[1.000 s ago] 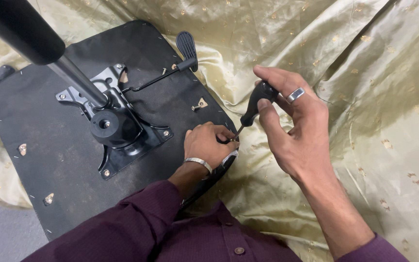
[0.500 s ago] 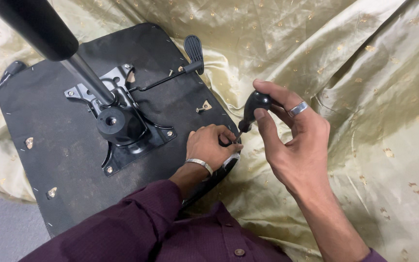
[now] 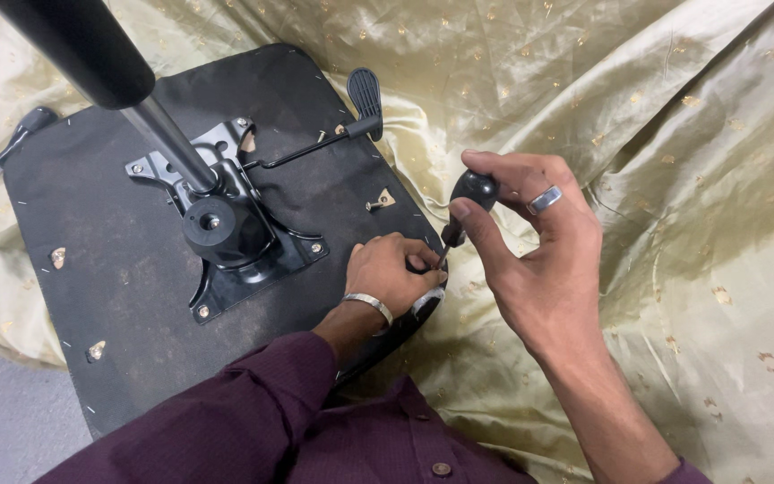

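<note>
R hand point(image 3: 539, 242) grips screwdriver point(image 3: 464, 204) – L hand point(image 3: 391, 269) steadies tip (seat edge)

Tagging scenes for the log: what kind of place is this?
Probably an informal repair or upholstery spot, worked at floor level: an upturned chair seat base lies on a gold cloth, the right hand holds a screwdriver, and a second tool lies nearby.

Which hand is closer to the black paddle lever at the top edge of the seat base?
Right. The right hand, holding the screwdriver, is just below and right of the lever; the left hand rests lower, on the seat's edge.
</note>
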